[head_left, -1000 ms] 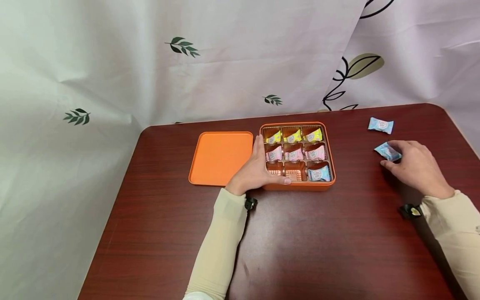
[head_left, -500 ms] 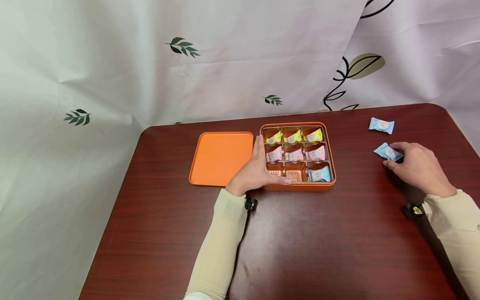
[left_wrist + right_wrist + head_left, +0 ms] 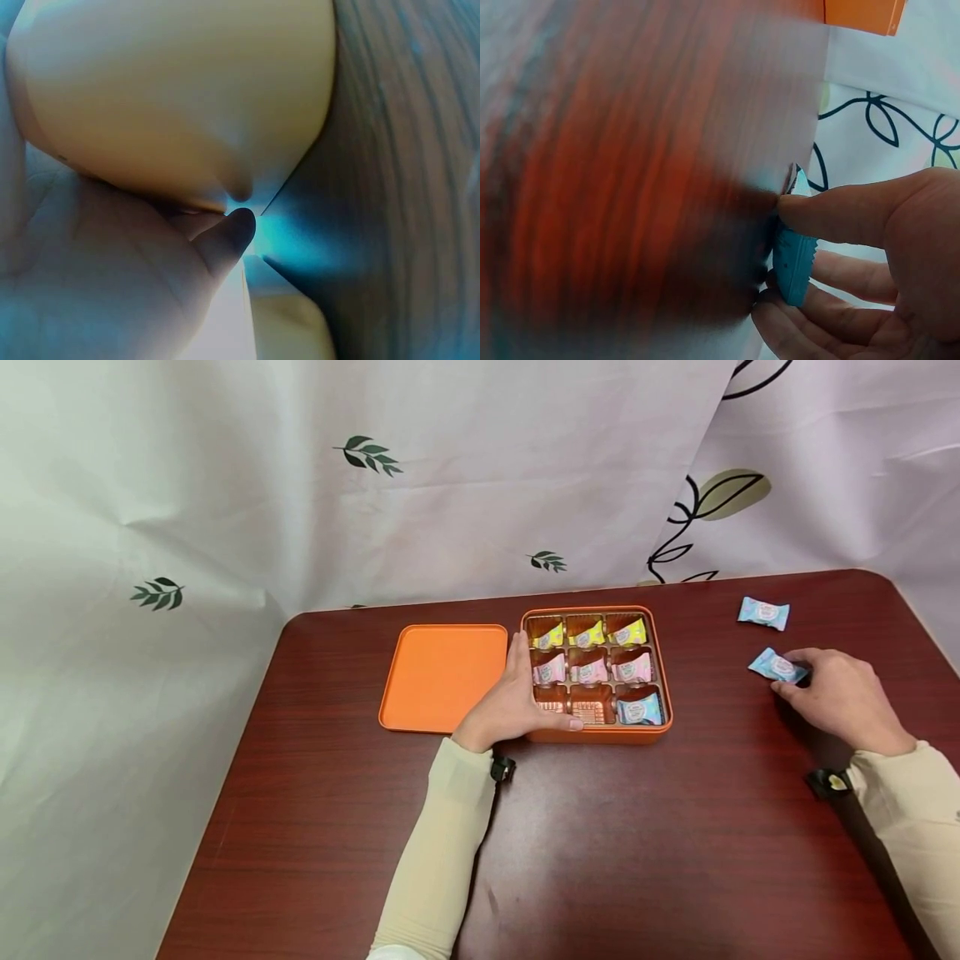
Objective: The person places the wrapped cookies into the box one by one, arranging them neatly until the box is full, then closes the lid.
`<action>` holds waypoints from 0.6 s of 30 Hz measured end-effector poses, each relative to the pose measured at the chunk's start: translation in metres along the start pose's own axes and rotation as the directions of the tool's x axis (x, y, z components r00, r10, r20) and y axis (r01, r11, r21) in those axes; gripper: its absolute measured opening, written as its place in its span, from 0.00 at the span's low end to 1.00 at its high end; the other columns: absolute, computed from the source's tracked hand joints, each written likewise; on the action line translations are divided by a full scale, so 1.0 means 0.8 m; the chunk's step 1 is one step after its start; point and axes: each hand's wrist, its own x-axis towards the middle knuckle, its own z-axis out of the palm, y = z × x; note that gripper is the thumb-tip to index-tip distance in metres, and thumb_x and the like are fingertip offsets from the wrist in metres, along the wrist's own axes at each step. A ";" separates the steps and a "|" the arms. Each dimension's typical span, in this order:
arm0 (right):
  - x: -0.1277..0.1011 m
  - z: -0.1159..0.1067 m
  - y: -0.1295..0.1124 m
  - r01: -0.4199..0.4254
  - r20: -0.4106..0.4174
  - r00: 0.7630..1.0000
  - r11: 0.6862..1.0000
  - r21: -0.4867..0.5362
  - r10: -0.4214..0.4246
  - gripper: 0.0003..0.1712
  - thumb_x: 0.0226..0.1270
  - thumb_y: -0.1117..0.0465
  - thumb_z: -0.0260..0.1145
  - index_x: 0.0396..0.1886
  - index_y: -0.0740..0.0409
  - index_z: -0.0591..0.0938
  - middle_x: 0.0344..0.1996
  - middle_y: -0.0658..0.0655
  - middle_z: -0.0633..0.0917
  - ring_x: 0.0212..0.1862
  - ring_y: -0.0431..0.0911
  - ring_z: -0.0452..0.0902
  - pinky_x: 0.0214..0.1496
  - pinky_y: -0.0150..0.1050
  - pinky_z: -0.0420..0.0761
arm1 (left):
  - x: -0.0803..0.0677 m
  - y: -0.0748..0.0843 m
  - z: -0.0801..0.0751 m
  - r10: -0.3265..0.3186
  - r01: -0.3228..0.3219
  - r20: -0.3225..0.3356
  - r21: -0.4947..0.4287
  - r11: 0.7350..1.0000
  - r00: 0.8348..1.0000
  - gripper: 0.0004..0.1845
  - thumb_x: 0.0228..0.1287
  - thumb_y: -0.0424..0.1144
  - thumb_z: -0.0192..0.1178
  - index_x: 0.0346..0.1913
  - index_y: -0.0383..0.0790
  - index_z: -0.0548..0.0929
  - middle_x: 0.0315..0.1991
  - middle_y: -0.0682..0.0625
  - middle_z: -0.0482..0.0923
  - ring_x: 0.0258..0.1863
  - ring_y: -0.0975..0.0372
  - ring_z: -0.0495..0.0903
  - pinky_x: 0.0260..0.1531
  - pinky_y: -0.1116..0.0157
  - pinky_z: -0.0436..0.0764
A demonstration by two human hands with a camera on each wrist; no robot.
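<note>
reddish table [image 3: 630, 843], drape [image 3: 450, 510] (leaf-patterned), orange box [image 3: 615, 737]

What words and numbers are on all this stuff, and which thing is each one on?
No word or number is clear enough to read.
Yellow candies in the box: printing too small to read.
Pink candies: too small.
Blue candies, in the box, loose and in the right hand: too small.
Lid: no writing visible on it.
</note>
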 end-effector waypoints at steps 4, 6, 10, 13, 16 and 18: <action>0.000 -0.001 0.000 -0.001 -0.001 1.000 1.000 -0.001 0.001 0.23 0.59 0.66 0.67 0.51 0.78 0.77 0.36 0.77 0.81 0.39 0.69 0.75 0.41 0.65 0.70 | 0.000 0.001 0.000 -0.005 0.005 0.002 0.000 1.000 1.000 0.80 0.45 0.65 0.77 0.77 0.47 0.18 0.79 0.48 0.14 0.79 0.60 0.29 0.72 0.56 0.58; 0.000 -0.001 -0.001 -0.006 0.001 1.000 1.000 -0.006 0.006 0.23 0.59 0.66 0.67 0.51 0.78 0.77 0.37 0.77 0.81 0.38 0.69 0.75 0.41 0.65 0.70 | -0.001 0.001 0.000 -0.009 0.009 -0.001 -0.007 1.000 1.000 0.80 0.45 0.64 0.77 0.77 0.48 0.18 0.79 0.49 0.14 0.79 0.60 0.29 0.73 0.56 0.58; 0.000 -0.003 -0.002 -0.016 0.009 1.000 1.000 -0.016 0.016 0.23 0.60 0.65 0.67 0.51 0.78 0.77 0.38 0.78 0.81 0.39 0.70 0.75 0.41 0.65 0.71 | -0.001 0.001 0.001 -0.011 0.011 -0.007 -0.022 1.000 1.000 0.80 0.46 0.63 0.77 0.77 0.49 0.19 0.79 0.50 0.14 0.79 0.60 0.29 0.73 0.55 0.58; 0.001 -0.005 -0.002 -0.020 0.009 1.000 1.000 -0.021 0.020 0.23 0.61 0.65 0.67 0.51 0.78 0.77 0.38 0.78 0.81 0.38 0.70 0.75 0.40 0.65 0.71 | -0.001 0.001 0.001 -0.011 0.011 -0.008 -0.034 0.999 1.000 0.80 0.45 0.63 0.77 0.77 0.50 0.18 0.79 0.51 0.14 0.79 0.59 0.30 0.72 0.54 0.60; 0.001 -0.005 -0.003 -0.023 0.007 1.000 0.999 -0.024 0.024 0.23 0.61 0.64 0.67 0.51 0.78 0.77 0.38 0.78 0.82 0.38 0.70 0.76 0.40 0.65 0.71 | -0.001 0.001 0.001 -0.011 0.011 -0.008 -0.044 0.999 1.000 0.80 0.45 0.63 0.77 0.77 0.51 0.18 0.79 0.52 0.14 0.79 0.59 0.31 0.71 0.54 0.62; 0.000 -0.006 -0.004 -0.026 0.004 1.000 0.999 -0.026 0.026 0.23 0.61 0.64 0.67 0.51 0.78 0.78 0.38 0.78 0.82 0.38 0.70 0.76 0.39 0.65 0.71 | -0.001 0.000 0.001 -0.011 0.011 -0.006 -0.043 0.999 1.000 0.79 0.46 0.63 0.77 0.77 0.51 0.18 0.79 0.52 0.14 0.79 0.58 0.31 0.70 0.54 0.63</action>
